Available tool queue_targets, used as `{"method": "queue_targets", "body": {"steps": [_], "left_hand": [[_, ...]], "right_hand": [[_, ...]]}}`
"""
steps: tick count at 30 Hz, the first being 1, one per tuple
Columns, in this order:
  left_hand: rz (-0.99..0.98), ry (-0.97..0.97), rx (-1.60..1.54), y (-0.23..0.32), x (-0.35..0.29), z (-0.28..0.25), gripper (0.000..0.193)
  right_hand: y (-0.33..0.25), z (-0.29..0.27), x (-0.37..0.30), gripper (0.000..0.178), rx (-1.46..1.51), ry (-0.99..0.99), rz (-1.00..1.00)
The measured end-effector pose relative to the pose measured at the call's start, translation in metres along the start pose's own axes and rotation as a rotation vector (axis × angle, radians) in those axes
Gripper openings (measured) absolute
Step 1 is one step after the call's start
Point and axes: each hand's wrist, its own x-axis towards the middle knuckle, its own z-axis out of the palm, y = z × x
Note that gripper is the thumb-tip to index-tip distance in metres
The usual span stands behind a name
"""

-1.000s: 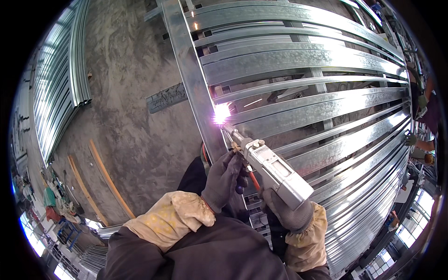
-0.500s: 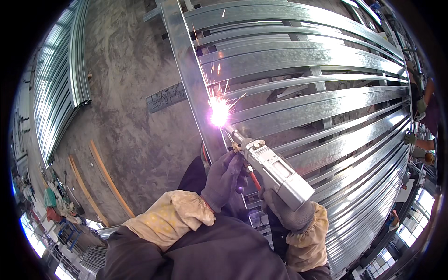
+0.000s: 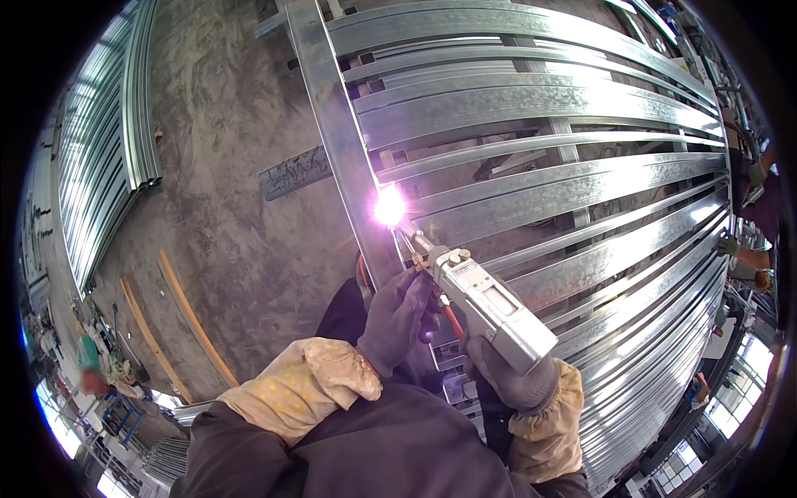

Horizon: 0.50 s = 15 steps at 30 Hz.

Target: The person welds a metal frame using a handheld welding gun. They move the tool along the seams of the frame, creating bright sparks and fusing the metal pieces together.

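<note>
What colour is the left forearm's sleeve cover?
The sleeve cover is beige with yellow spots, best seen in the head view.

Glare [image 3: 389,206] hides the tip of the silver torch [image 3: 506,311].

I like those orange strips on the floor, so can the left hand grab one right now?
Probably not without moving over: the left hand is up by the torch, while the strips lie low on the floor, off to the left. They look mostly uncovered, though.
</note>
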Motion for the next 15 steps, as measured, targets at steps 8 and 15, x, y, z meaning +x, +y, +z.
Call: {"method": "queue_targets", "body": {"steps": [8, 15], "left_hand": [[-0.031, 0.030, -0.002, 0.000, -0.001, 0.000, 0.044], [0.000, 0.030, -0.020, 0.000, -0.002, 0.003, 0.043]], "right_hand": [[-0.010, -0.001, -0.001, 0.038, -0.019, -0.030, 0.071], [-0.009, 0.000, -0.001, 0.042, -0.047, -0.020, 0.120]]}}
